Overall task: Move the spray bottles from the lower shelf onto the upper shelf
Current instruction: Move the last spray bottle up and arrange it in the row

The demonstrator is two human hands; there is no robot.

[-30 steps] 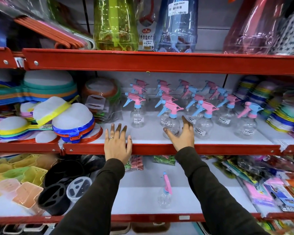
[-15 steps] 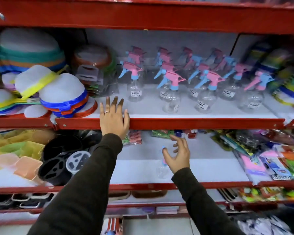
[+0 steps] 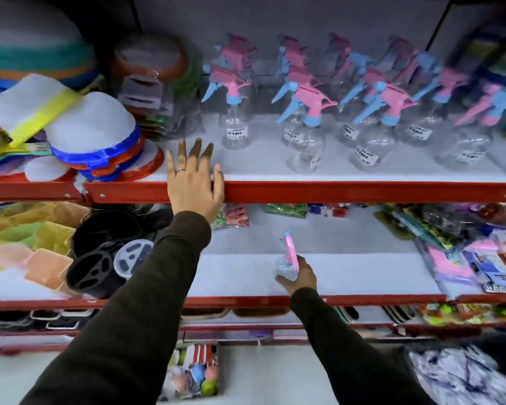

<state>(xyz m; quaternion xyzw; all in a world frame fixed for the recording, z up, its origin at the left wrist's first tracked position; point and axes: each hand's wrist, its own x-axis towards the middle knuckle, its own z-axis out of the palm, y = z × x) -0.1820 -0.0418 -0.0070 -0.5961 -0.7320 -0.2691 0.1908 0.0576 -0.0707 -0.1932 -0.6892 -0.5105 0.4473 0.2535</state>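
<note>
1. One small clear plastic spray bottle with a pink and blue trigger head (image 3: 288, 260) stands alone on the white board of the lower shelf (image 3: 362, 273), towards its front, with bare white board to its left, right and behind.
2. The right hand (image 3: 300, 277) is wrapped around that bottle's clear body from the near side, fingers curled onto it; the pink head sticks up above the knuckles.
3. The lower shelf's red front lip (image 3: 246, 301) runs just below the right wrist, close to the bottle's base.
4. Black round plastic holders (image 3: 91, 270) and pastel trays crowd the left end of that shelf; flat packaged goods (image 3: 479, 267) fill its right end, well apart from the bottle.
5. The left hand (image 3: 195, 182) lies flat over the red front edge of the upper shelf (image 3: 362, 191), fingers spread and reaching onto the white board, a ring on one finger.
6. A group of matching clear spray bottles with pink and blue heads (image 3: 310, 121) stands on the upper shelf, in rows from the back wall forward.
7. A strip of bare board remains along the upper shelf's front edge, widest just right of the left hand.
8. Stacked white domed covers with coloured rims (image 3: 94, 133) fill the upper shelf left of that hand.
</note>
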